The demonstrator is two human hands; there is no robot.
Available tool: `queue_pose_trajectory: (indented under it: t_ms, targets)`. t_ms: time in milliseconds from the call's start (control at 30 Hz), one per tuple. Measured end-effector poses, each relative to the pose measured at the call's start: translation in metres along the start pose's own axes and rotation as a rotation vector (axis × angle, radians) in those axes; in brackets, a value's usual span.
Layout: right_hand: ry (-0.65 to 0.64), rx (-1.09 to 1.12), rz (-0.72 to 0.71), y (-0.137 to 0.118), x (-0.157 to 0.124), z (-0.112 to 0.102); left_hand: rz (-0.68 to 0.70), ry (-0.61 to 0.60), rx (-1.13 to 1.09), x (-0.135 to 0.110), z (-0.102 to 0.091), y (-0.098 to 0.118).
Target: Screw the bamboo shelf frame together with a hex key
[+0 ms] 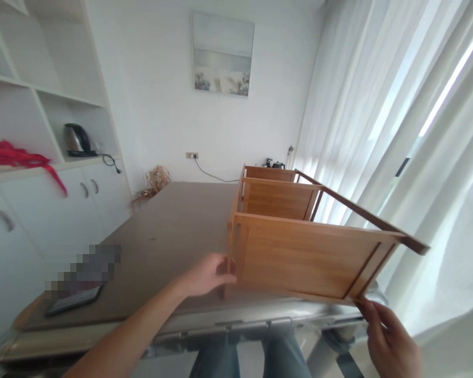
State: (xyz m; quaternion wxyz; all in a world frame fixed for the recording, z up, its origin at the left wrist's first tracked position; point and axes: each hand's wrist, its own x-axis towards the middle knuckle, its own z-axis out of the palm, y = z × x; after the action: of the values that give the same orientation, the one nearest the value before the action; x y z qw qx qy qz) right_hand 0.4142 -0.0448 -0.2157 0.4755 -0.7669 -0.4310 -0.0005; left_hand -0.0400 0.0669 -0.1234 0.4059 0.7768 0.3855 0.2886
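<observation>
A brown wooden shelf rack [299, 257] with several flat boards lies on its side along the right part of the table. My left hand [208, 274] grips the upright at its near left edge, thumb in front and the other fingers partly behind the wood. At the near lower right corner, my right hand [390, 336] pinches the frame between thumb and fingers. That corner reaches the table's front edge. The rack's underside and far end are partly hidden by its own boards.
The grey-topped table [173, 226] carries a tablet-like dark item [74, 299] at left, partly blurred out. White cabinets with an electric kettle [76, 139] and red cloth [16, 155] stand left. White curtains [418, 157] hang close on the right. A cable [211, 175] runs from the wall socket.
</observation>
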Motion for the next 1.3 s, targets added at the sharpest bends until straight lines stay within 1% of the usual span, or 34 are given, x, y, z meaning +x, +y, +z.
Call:
queue_pose_trajectory:
  t_ms: [100, 167, 233, 333, 433, 533, 567, 633, 700, 800, 933, 1133, 1233, 1300]
  targets:
    - [0.015, 0.047, -0.042, 0.014, 0.024, -0.001, 0.01, 0.02, 0.047, -0.003, 0.023, 0.012]
    - [-0.01, 0.086, -0.059, 0.019, 0.039, -0.002, 0.025, 0.041, 0.055, -0.004, 0.035, 0.021]
    - [-0.038, 0.115, -0.071, 0.019, 0.051, -0.001, 0.047, 0.076, -0.007, -0.002, 0.045, 0.03]
    - [-0.042, 0.148, -0.103, 0.015, 0.064, 0.003, 0.121, 0.098, -0.199, 0.002, 0.051, 0.038]
    - [-0.03, 0.144, -0.115, 0.012, 0.073, 0.007, 0.207, 0.116, -0.45, 0.009, 0.047, 0.048]
    - [-0.022, 0.132, -0.12, 0.009, 0.079, 0.01, 0.255, 0.162, -0.696, 0.019, 0.034, 0.069]
    - [-0.019, 0.131, -0.122, 0.009, 0.08, 0.01, 0.269, 0.154, -0.771, 0.024, 0.029, 0.077]
    - [-0.015, 0.127, -0.126, 0.01, 0.082, 0.012, 0.289, 0.081, -0.904, 0.034, 0.021, 0.092]
    - [-0.013, 0.12, -0.13, 0.011, 0.085, 0.014, 0.274, 0.004, -0.997, 0.042, 0.017, 0.103]
    - [-0.021, 0.104, -0.134, 0.014, 0.092, 0.017, 0.261, -0.045, -1.049, 0.05, 0.02, 0.107]
    - [-0.086, 0.083, -0.16, 0.015, 0.104, 0.016, 0.293, 0.009, -1.024, 0.052, 0.028, 0.104]
    - [-0.242, 0.112, -0.218, 0.003, 0.119, 0.004, 0.169, 0.036, -1.115, 0.052, 0.028, 0.109]
    - [-0.297, 0.116, -0.227, -0.005, 0.127, 0.002, 0.158, 0.048, -1.123, 0.055, 0.028, 0.11]
    - [-0.323, 0.112, -0.226, -0.01, 0.133, 0.003, 0.174, 0.05, -1.09, 0.058, 0.028, 0.107]
